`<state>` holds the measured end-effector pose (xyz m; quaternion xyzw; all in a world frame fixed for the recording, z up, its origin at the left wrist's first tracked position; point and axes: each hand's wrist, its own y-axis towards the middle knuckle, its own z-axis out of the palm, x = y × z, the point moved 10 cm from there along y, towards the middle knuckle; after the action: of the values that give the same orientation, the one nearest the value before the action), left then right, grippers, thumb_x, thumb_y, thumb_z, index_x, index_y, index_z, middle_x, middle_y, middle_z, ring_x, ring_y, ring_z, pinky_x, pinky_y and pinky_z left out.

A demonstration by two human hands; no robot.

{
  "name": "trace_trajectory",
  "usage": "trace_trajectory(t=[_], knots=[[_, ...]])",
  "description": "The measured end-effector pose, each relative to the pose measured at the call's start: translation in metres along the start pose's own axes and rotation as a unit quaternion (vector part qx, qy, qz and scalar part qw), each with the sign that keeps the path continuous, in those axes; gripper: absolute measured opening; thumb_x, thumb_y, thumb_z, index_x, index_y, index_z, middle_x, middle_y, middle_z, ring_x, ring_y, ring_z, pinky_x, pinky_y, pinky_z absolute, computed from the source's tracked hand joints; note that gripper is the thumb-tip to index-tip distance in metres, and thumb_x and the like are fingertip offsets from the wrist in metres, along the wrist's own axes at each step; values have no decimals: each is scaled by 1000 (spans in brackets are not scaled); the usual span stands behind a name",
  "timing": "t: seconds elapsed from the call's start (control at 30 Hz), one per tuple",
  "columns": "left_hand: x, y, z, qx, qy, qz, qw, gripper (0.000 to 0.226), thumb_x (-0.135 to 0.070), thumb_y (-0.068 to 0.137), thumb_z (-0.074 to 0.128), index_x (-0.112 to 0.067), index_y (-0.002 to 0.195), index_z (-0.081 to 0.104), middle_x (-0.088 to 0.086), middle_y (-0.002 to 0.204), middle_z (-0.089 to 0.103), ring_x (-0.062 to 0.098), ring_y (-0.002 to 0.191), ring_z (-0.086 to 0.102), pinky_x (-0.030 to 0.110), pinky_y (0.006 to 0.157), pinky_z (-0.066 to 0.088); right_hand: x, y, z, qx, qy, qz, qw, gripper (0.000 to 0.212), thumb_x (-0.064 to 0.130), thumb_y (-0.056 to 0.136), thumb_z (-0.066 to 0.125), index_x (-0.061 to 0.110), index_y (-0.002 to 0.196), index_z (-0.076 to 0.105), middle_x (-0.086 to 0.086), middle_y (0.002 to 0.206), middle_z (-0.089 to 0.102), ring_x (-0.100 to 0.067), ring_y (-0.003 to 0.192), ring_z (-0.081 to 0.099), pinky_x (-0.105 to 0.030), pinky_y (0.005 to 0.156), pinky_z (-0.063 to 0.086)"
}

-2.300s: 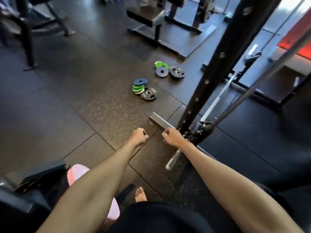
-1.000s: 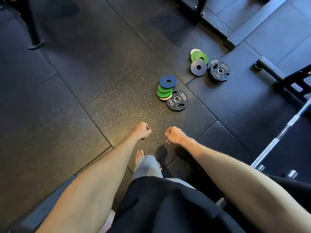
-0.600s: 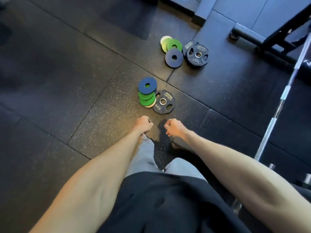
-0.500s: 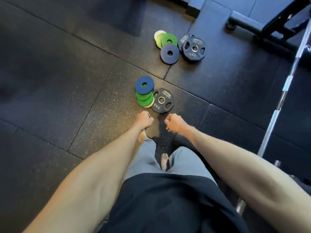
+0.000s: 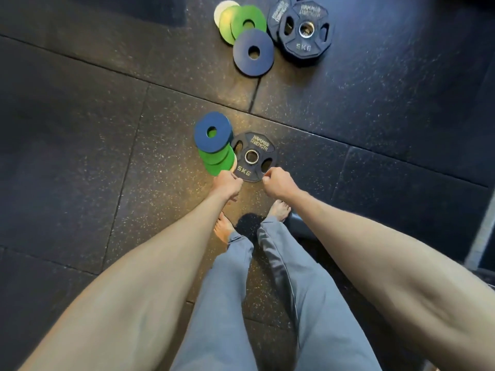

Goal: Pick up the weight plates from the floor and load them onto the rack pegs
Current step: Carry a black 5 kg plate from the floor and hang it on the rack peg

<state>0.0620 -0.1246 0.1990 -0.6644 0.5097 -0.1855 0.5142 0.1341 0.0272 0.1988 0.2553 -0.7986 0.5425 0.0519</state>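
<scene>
Head view: the black plate (image 5: 256, 170) lies flat on the floor (image 5: 80, 156), just ahead of the left hand (image 5: 227, 183) and right hand (image 5: 278, 183), its near rim between them. Both are curled on nothing (contact with the rim unclear) and equally near. A blue plate (image 5: 213, 140) and green plates (image 5: 214, 163) sit just left.

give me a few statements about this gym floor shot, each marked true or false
1. The near black plate is marked 5KG. True.
2. A blue plate lies on top of the near coloured stack. True.
3. The left hand holds a green plate. False: its fingers are curled and hold nothing.
4. The far group has only coloured plates. False: the far black plates lie there beside the far blue plate.
5. The person wears shoes. False: the feet are bare.
</scene>
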Motion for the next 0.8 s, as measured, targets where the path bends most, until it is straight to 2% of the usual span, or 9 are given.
trace_trajectory(t=[0.17,0.33,0.43,0.57,0.63,0.73,0.8], knots=[[19,102,68,26,-60,-69,996,10,-15,95,49,-10,91,57,13,71,65,25,52,60,28,55,49,-54,104,21,-20,30,39,999,30,18,97,48,4,120,61,-19,122,65,-36,112,61,-35,88,47],[46,195,134,39,-100,-127,986,28,-18,96,46,2,114,57,14,77,66,25,53,62,28,50,50,-113,201,53,-42,47,80,995,35,17,95,48,4,128,54,-19,130,59,-38,118,57,-38,94,47],[62,242,168,49,-110,-154,981,35,-21,97,42,0,123,54,13,78,66,24,56,64,29,47,51,-141,244,76,-48,54,102,992,40,17,95,48,3,133,48,-19,134,57,-38,120,56,-40,97,47],[91,290,194,32,-130,-206,969,39,-21,100,34,0,128,48,16,81,63,27,64,64,35,50,51,-169,292,103,-62,78,139,985,56,21,96,51,3,145,32,-19,140,53,-37,125,54,-43,100,46],[103,304,200,16,-170,-238,956,41,-24,101,34,1,133,44,20,91,64,31,76,66,42,60,55,-175,311,111,-79,91,155,981,61,25,96,52,4,147,26,-19,139,53,-36,125,53,-43,99,44],[115,317,210,-7,-276,-286,918,46,-28,104,31,-3,143,33,28,126,57,38,109,63,51,92,51,-180,332,115,-114,112,176,971,70,30,97,53,4,150,16,-16,136,56,-35,124,54,-42,98,44],[119,325,217,-23,-344,-297,890,46,-28,105,30,-5,144,31,29,134,53,40,113,61,53,99,48,-184,343,116,-132,120,194,965,69,29,97,52,4,149,13,-16,135,58,-35,123,55,-43,98,44]])
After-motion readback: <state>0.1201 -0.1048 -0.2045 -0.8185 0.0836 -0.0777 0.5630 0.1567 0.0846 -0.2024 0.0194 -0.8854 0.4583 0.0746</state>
